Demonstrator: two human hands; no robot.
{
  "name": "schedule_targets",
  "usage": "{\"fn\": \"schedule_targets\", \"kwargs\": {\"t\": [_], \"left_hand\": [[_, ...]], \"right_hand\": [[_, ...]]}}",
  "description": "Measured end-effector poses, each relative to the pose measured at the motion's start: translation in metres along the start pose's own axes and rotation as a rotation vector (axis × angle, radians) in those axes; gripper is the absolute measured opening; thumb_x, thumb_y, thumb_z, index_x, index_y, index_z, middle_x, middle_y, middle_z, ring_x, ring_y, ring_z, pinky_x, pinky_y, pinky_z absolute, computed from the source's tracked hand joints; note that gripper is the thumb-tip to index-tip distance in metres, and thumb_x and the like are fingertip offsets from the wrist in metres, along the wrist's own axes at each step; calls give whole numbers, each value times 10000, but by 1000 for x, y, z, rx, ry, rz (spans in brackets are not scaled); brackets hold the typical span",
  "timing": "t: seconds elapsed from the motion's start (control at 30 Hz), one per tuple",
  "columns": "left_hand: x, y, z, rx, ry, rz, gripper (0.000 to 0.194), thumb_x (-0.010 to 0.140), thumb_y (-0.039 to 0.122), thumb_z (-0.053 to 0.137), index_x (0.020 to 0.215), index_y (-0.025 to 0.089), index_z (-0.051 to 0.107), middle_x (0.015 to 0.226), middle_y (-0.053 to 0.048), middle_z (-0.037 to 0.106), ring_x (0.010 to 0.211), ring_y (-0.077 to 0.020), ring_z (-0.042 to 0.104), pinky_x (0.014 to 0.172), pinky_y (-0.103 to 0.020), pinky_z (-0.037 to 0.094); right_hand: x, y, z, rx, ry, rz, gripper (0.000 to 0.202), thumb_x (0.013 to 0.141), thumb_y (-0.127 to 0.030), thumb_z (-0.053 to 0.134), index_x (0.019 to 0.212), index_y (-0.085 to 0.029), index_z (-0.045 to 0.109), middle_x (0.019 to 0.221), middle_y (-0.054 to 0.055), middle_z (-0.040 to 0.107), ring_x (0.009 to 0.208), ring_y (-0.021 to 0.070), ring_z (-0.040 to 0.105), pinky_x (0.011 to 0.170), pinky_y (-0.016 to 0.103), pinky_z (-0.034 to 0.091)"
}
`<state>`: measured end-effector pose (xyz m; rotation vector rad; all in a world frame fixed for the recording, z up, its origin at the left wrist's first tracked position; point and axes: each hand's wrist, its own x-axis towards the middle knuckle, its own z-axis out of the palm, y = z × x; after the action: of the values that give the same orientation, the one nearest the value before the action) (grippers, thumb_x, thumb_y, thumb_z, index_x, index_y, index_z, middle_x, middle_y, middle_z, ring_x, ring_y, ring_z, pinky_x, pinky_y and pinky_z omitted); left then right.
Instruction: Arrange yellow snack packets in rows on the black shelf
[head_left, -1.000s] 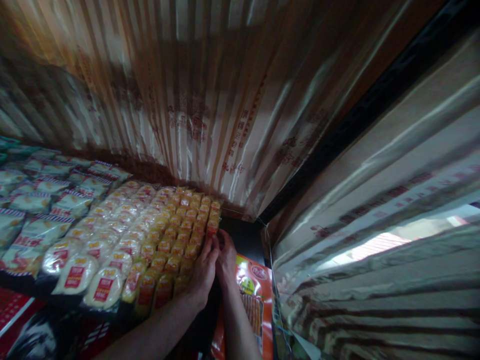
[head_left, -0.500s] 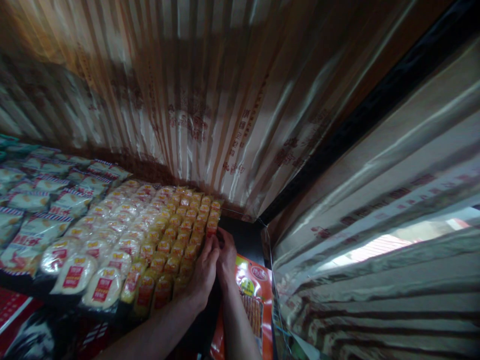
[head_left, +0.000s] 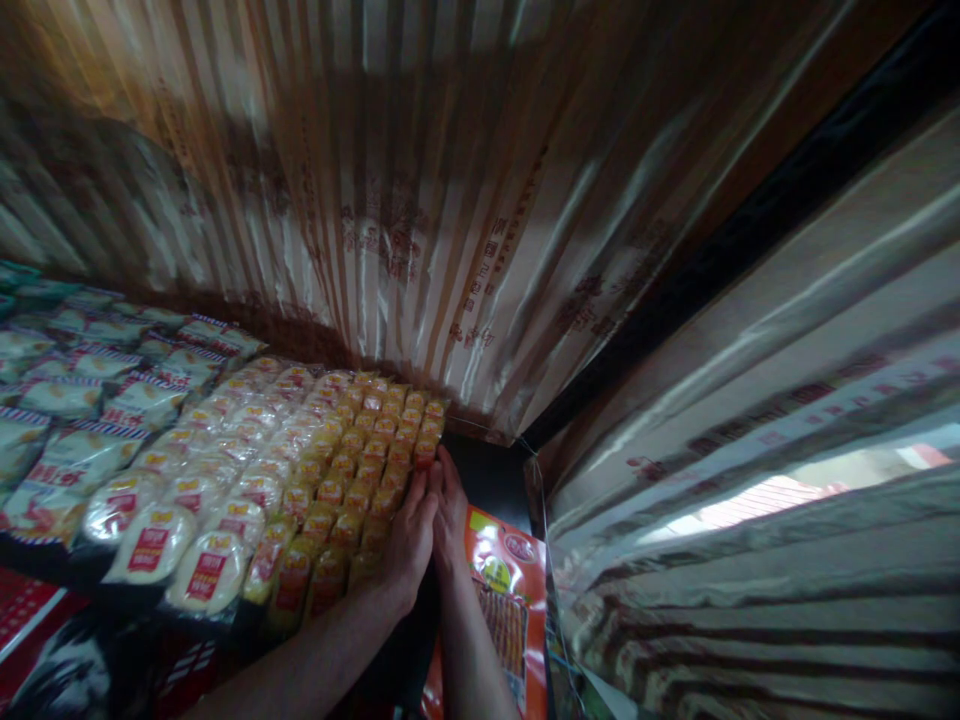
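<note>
Several rows of small yellow-wrapped snack packs (head_left: 358,470) stand close together on a dark shelf. At their right edge, my left hand (head_left: 409,535) lies along the outer row with its fingers stretched out, partly hidden from view. My right hand (head_left: 449,510) is pressed close beside it, fingers extended and fingertips against the outermost column of packs. Neither hand visibly has a pack lifted. An orange snack bag (head_left: 517,600) with a picture of brown sticks lies under and to the right of my right forearm.
Clear-wrapped round cakes (head_left: 204,572) stand in rows left of the yellow packs. Farther left are blue-and-white snack bags (head_left: 75,475). A pleated printed curtain (head_left: 375,180) hangs behind, meeting another pleated sheet (head_left: 750,500) at a dark post (head_left: 675,270) on the right.
My right hand's fingers have straightened from a curled pose and now lie flatter at the side of the yellow packs. My left hand stays in nearly the same place.
</note>
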<state>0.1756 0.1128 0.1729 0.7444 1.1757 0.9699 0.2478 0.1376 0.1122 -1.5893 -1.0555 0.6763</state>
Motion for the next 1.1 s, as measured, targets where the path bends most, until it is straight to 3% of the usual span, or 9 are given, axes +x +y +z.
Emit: {"fn": "schedule_targets", "kwargs": {"t": [0.33, 0.63, 0.87, 1.1], "left_hand": [[-4, -11, -1, 38, -26, -42, 307, 835, 274, 545, 1122, 215, 637, 1346, -32, 536, 1351, -193, 343, 1135, -282, 221], [-35, 1, 1, 139, -74, -63, 363, 849, 395, 500, 1094, 173, 650, 1163, -84, 666, 1181, -239, 545, 1029, -290, 371], [-49, -26, -15, 285, -50, 19, 430, 820, 529, 493, 1069, 219, 656, 1035, -65, 712, 1107, -232, 587, 961, -270, 418], [-59, -63, 8, 632, 68, 219, 492, 905, 480, 273, 1134, 217, 619, 987, -92, 688, 1052, -272, 595, 921, -378, 455]], "right_hand": [[-12, 11, -8, -75, 60, -11, 552, 867, -492, 356, 1244, -142, 558, 1315, 134, 543, 1230, 218, 494, 1037, 369, 378], [-44, 5, -14, -103, 100, -32, 501, 838, -460, 357, 1128, -155, 630, 1123, 140, 657, 1058, 240, 606, 918, 387, 463], [-72, 5, -18, -79, 88, -32, 466, 816, -443, 379, 1074, -166, 651, 1080, 130, 667, 984, 224, 623, 882, 364, 474], [-103, 11, -19, -54, 131, -19, 394, 790, -398, 440, 999, -161, 675, 954, 109, 702, 884, 227, 647, 800, 356, 492]]}}
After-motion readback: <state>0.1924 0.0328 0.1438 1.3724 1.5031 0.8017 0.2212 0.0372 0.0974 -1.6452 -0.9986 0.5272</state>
